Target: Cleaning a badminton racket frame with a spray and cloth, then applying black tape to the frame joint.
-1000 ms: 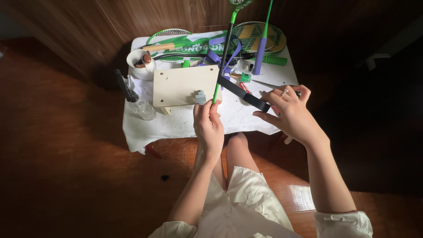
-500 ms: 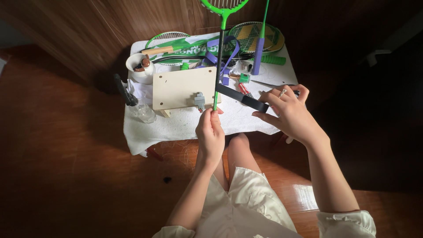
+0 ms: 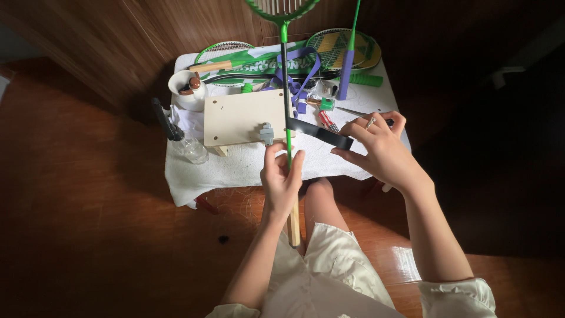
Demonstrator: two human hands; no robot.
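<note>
Left hand [image 3: 281,176] fingers clamp green badminton racket's [image 3: 286,88] bare wooden handle [image 3: 293,227]; right hand [image 3: 379,147] fingers pinch black grip tape strip [image 3: 321,134], stretched toward shaft. Wrapping barely started; handle uncovered.

Racket head [image 3: 282,7] cut off by top edge.

Reddish-brown wooden floor [image 3: 76,235] is filling the frame, glossy, and is catching a bright patch of light at lower right. A dark wood-panelled wall [image 3: 129,41] is running across the upper left. A small low table [image 3: 389,88] under a white cloth [image 3: 235,171] is sitting at upper centre, lit from above; the right side is lying in deep shadow.
</note>
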